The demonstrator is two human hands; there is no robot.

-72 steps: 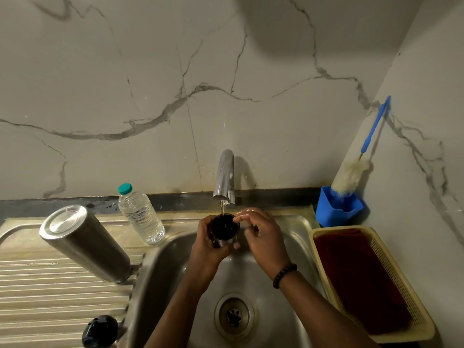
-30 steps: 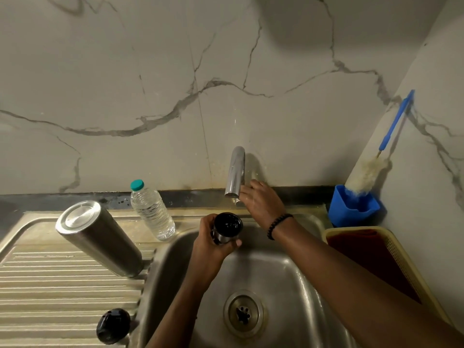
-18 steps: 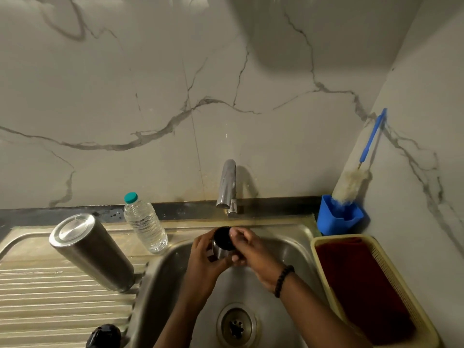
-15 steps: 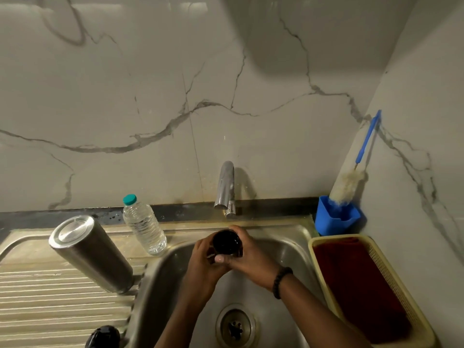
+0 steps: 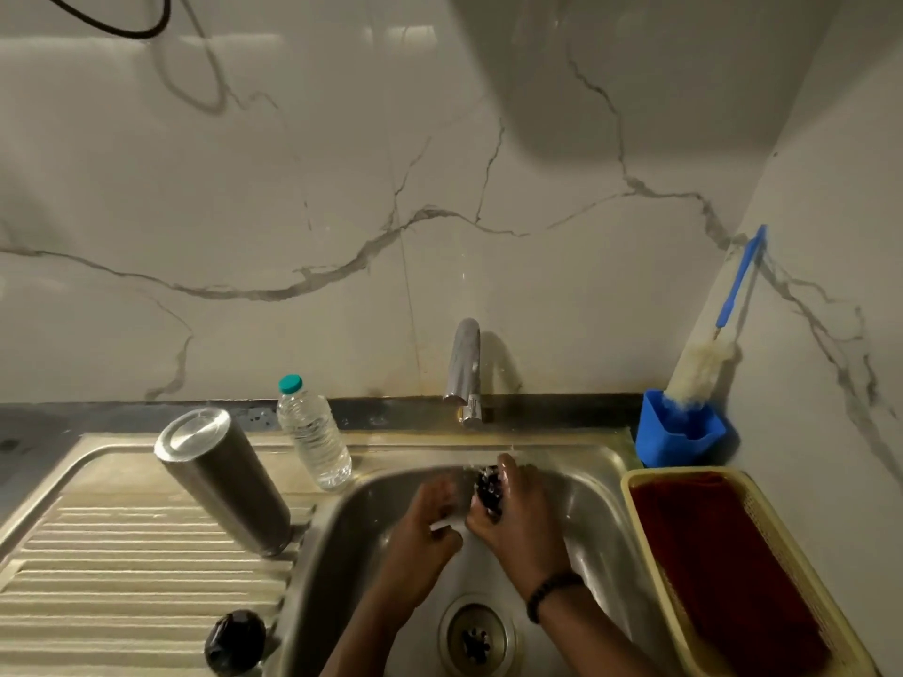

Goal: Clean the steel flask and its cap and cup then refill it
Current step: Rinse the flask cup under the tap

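The steel flask (image 5: 225, 481) stands upside down on the drainboard, left of the sink (image 5: 337, 554). Its black cap (image 5: 234, 640) lies on the drainboard near the sink's front left corner. Over the basin both hands hold the small cup (image 5: 488, 491), whose dark inside shows between them. My left hand (image 5: 425, 525) grips it from the left. My right hand (image 5: 518, 520) curls round it from the right, thumb up. Both hands and the cup are motion-blurred, with droplets around the cup.
The tap (image 5: 464, 368) stands behind the basin, with a clear water bottle (image 5: 312, 432) to its left. A blue holder (image 5: 684, 437) with a bottle brush (image 5: 703, 359) sits at the back right. A yellow basket (image 5: 630, 486) holding red cloth borders the sink's right side.
My right hand left the tap and came back onto the cup. Both hands have dropped lower into the basin with it, and water now splashes off the cup.
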